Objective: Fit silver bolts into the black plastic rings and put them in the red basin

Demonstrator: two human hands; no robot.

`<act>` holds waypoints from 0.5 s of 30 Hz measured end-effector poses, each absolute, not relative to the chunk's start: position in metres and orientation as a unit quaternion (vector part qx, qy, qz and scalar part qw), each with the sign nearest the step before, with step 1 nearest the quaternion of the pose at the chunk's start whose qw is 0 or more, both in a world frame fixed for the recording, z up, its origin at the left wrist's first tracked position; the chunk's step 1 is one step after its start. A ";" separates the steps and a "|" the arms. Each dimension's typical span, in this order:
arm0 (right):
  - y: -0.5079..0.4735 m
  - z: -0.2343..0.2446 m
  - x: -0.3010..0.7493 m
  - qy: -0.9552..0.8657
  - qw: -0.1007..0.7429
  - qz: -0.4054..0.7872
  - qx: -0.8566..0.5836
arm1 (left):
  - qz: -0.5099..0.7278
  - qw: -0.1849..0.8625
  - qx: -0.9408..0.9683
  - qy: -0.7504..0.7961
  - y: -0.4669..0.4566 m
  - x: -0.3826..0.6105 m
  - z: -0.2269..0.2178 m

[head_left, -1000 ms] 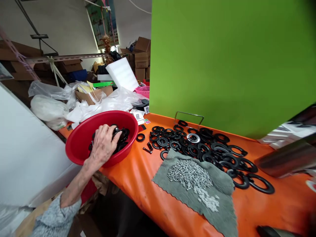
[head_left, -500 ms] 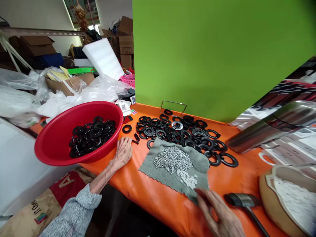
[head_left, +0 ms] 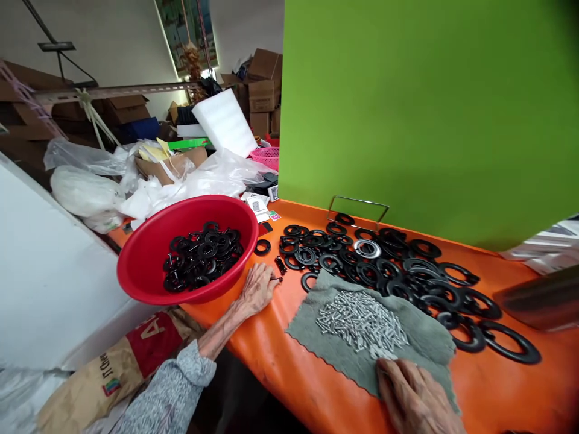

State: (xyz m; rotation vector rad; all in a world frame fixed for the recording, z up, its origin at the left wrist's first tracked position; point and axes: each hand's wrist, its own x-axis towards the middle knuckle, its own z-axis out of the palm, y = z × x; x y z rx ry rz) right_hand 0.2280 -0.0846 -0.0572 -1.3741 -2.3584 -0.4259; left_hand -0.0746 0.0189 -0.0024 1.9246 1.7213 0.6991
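My left hand [head_left: 257, 289] rests on the orange table [head_left: 271, 343] just right of the red bowl [head_left: 149, 265], fingers curled around a small black pin. The bowl holds several black rings [head_left: 201, 256]. My right hand [head_left: 414, 398] lies flat, fingers together, on the near edge of a grey cloth [head_left: 429, 343], touching the small white pieces at the end of a heap of silver screws [head_left: 362, 319]. Many loose black rings [head_left: 398, 271] are spread beyond the cloth, with one silver ring [head_left: 367, 248] among them.
A green board [head_left: 429, 108] stands behind the table, with a wire stand [head_left: 357, 205] at its foot. Plastic bags [head_left: 85, 193], cardboard boxes [head_left: 262, 90], a white foam sheet [head_left: 224, 129] and a pink basket [head_left: 266, 157] crowd the left. A printed sack [head_left: 113, 374] lies below the bowl.
My left hand left the bowl and settled on the table beside it. My right hand came into view and moved onto the cloth's near edge. The view swung right, then back.
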 end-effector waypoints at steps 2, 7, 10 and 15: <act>-0.086 -0.052 0.229 -0.837 0.194 -0.155 -0.488 | 0.280 0.283 0.678 0.618 0.002 -0.071 0.005; -0.107 -0.027 0.211 -0.782 0.314 -0.038 -0.537 | 0.321 0.486 0.605 0.544 -0.054 -0.049 0.024; -0.122 -0.009 0.186 -0.699 0.385 0.145 -0.585 | 0.380 0.652 0.457 0.470 -0.080 -0.032 0.030; -0.129 0.014 0.152 -0.545 0.485 0.385 -0.566 | 0.393 0.714 0.387 0.432 -0.099 -0.014 0.036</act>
